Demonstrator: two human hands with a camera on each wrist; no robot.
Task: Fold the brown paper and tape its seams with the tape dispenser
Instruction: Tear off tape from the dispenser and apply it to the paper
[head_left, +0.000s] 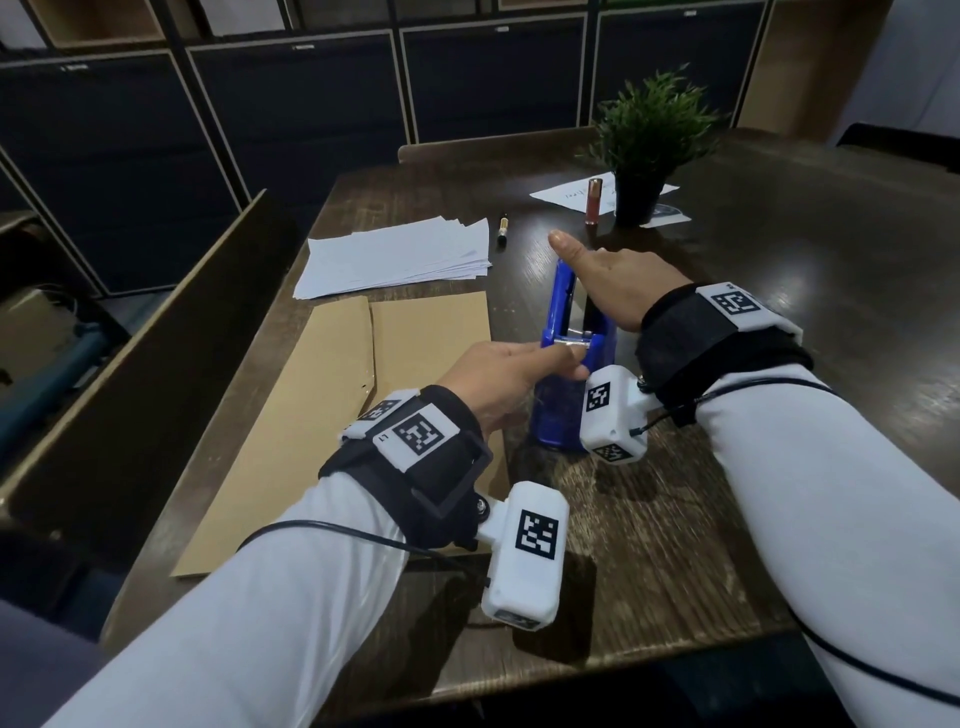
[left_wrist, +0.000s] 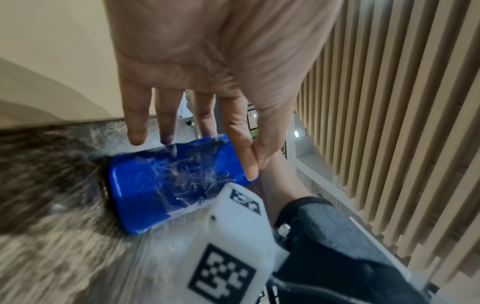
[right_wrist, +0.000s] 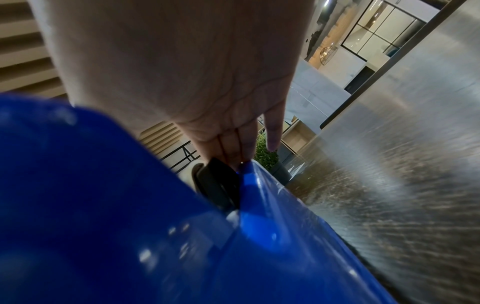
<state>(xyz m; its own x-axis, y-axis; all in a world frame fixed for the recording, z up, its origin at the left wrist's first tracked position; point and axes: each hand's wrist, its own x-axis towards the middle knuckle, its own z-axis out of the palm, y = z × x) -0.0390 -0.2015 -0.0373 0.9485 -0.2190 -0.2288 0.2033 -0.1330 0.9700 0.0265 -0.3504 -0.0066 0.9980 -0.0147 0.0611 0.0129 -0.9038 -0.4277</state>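
Head view: both of my hands meet at the blue dispenser (head_left: 574, 364), which stands on the dark wooden table (head_left: 779, 322) just right of the brown paper (head_left: 363, 395). The paper lies flat near the table's left edge, one panel folded over along a lengthwise seam. My left hand (head_left: 498, 379) reaches across the paper's right edge to the dispenser's near end, thumb and forefinger pressed together at the metal cutter. From the left wrist view, that pinch (left_wrist: 253, 156) sits at the dispenser's (left_wrist: 166, 185) upper corner while the other three fingers hang straight and loose; I cannot tell whether a tape end is between the pinching tips. My right hand (head_left: 618, 283) lies on top of the dispenser, fingers straight, thumb stretched out to the left. The right wrist view shows those fingers (right_wrist: 233, 144) extended along the top edge of the blue body (right_wrist: 130, 226), touching it beside the black roll hub, not curled round anything. Beyond the paper lie a stack of white sheets (head_left: 395, 257) and a pen (head_left: 503, 228); farther right stand a potted plant (head_left: 649, 140) and a small reddish bottle (head_left: 594, 200) on loose papers.
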